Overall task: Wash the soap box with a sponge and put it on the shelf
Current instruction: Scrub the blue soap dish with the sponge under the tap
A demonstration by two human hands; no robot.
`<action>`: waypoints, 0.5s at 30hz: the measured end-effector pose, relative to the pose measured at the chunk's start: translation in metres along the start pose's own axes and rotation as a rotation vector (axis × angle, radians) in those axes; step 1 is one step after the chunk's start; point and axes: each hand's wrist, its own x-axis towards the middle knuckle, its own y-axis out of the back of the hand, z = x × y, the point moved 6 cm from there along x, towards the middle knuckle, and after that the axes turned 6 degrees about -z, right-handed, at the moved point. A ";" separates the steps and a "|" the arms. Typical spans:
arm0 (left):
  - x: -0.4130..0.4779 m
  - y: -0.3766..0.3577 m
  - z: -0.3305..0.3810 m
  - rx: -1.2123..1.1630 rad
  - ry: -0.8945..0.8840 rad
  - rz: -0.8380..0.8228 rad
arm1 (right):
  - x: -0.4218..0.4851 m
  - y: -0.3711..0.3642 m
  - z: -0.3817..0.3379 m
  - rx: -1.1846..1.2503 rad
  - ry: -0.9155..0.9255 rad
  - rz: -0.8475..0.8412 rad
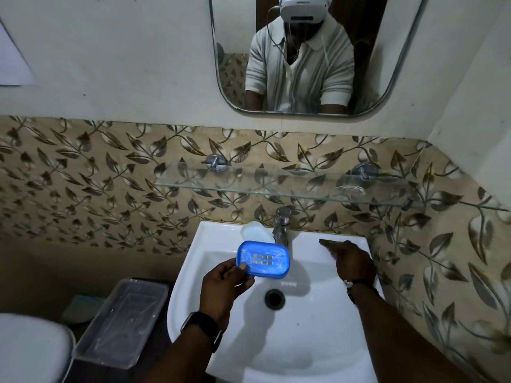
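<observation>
Left grip (226,280) is pinching the soap box (262,259) by its near rim; probably light, stiff, soap-slippery; right grip (352,262): cannot tell whether closed.

The left hand (224,286) holds a blue soap box (264,259) over the white sink (304,341), thumb on its near edge. The box has little square holes and white soap marks. The right hand (354,264) lies on a dark sponge (329,244) at the sink's back right rim; I cannot tell if it grips it. A pale lid (255,230) sits on the sink's back rim, beside the tap (282,225). A glass shelf (276,186) hangs above the sink. A clear plastic tub (124,322) stands left of the sink.
</observation>
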 end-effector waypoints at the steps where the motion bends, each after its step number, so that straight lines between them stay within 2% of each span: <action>1: 0.001 -0.002 0.002 -0.004 0.002 -0.003 | -0.004 0.010 0.000 0.153 -0.035 0.067; 3: 0.001 -0.006 0.006 -0.010 0.000 -0.010 | -0.011 0.024 0.000 0.450 -0.107 0.152; 6: 0.002 -0.014 0.010 -0.018 -0.002 -0.029 | -0.026 0.038 -0.009 0.841 -0.168 0.173; 8: 0.002 -0.020 0.012 -0.017 -0.001 -0.051 | -0.040 0.051 -0.027 0.973 -0.108 0.190; 12: 0.000 -0.033 0.013 -0.033 0.008 -0.100 | -0.086 0.082 -0.093 0.828 0.286 0.184; 15: -0.001 -0.042 0.013 -0.059 0.007 -0.143 | -0.126 0.081 -0.151 0.411 0.677 0.150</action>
